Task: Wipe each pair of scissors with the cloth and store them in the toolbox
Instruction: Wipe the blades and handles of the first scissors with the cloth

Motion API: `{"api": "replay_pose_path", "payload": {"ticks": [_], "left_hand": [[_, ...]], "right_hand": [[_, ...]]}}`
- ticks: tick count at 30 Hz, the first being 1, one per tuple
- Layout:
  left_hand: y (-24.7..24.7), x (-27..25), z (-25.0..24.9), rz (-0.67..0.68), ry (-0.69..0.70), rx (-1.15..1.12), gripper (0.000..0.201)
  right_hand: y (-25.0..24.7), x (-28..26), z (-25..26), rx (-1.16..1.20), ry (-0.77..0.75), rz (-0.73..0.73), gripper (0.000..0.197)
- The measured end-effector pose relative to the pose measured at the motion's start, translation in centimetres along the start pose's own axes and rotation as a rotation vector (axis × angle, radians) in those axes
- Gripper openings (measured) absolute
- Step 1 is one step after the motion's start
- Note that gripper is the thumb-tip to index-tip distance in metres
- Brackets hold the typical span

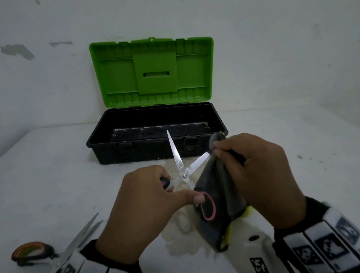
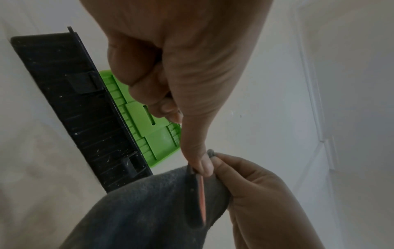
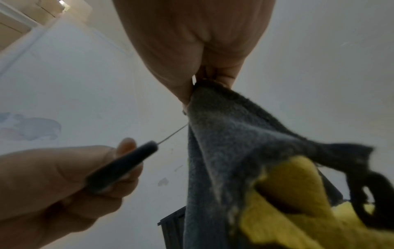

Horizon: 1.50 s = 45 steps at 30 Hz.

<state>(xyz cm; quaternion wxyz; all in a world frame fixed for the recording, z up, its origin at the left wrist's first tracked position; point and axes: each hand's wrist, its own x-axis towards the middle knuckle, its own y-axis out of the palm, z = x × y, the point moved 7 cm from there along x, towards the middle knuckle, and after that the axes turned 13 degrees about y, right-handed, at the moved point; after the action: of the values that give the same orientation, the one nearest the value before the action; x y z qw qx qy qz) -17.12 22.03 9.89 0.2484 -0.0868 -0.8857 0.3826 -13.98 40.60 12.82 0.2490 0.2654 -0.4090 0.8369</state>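
Note:
My left hand (image 1: 150, 206) grips the black-and-pink handles of a small pair of scissors (image 1: 183, 171), held above the table with the blades spread wide. One blade points up toward the toolbox. My right hand (image 1: 249, 169) pinches a grey cloth with a yellow underside (image 1: 217, 200) around the tip of the other blade. The cloth (image 3: 230, 151) hangs down from the fingers of that hand and drapes over one handle loop (image 2: 200, 198). The toolbox (image 1: 157, 136) stands open behind, with a black base and a raised green lid (image 1: 153, 69).
A larger pair of scissors with orange-and-black handles (image 1: 32, 251) lies on the white table at the near left. A white wall rises directly behind the toolbox. A white object with a printed marker (image 1: 257, 260) sits at the near edge between my wrists.

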Motion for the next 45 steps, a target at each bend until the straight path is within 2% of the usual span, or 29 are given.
{"api": "replay_pose_path", "payload": {"ticks": [6, 14, 17, 18, 20, 24, 30, 34, 37, 40, 45], "left_hand": [[0.0, 0.4, 0.0, -0.018, 0.01, 0.011, 0.054], [-0.1, 0.3, -0.3, 0.035, -0.007, 0.1, 0.053], [-0.2, 0.2, -0.2, 0.056, -0.04, 0.094, 0.054], [-0.2, 0.2, -0.1, 0.061, -0.048, 0.088, 0.054], [-0.2, 0.1, 0.2, 0.055, -0.056, 0.074, 0.054], [-0.1, 0.2, 0.4, 0.057, -0.048, 0.074, 0.053], [0.1, -0.1, 0.0, 0.078, -0.057, 0.067, 0.053], [0.0, 0.2, -0.4, 0.071, -0.028, 0.103, 0.05], [-0.2, 0.0, -0.4, 0.065, -0.029, 0.127, 0.053], [0.0, -0.1, -0.3, 0.052, -0.026, 0.147, 0.054], [-0.2, 0.2, -0.3, -0.002, 0.007, 0.17, 0.056]], "right_hand": [[2.1, -2.6, 3.3, -0.082, -0.198, 0.199, 0.024], [4.0, -1.7, 2.8, -0.083, -0.137, 0.265, 0.034], [3.1, -0.8, 1.8, -0.049, 0.008, 0.185, 0.015], [2.5, -0.7, 1.7, -0.028, 0.038, 0.148, 0.015], [2.4, -1.0, 2.0, -0.005, 0.012, 0.153, 0.016], [3.7, -2.3, 2.9, -0.042, -0.057, 0.255, 0.021], [2.5, -1.0, 1.7, -0.056, -0.002, 0.155, 0.017], [3.8, -2.3, 3.0, 0.004, -0.058, 0.262, 0.026], [2.6, -0.8, 1.6, -0.064, 0.03, 0.198, 0.012], [1.5, -0.1, 0.8, -0.07, 0.091, 0.136, 0.015], [2.9, -1.7, 2.9, -0.015, -0.046, 0.202, 0.017]]}}
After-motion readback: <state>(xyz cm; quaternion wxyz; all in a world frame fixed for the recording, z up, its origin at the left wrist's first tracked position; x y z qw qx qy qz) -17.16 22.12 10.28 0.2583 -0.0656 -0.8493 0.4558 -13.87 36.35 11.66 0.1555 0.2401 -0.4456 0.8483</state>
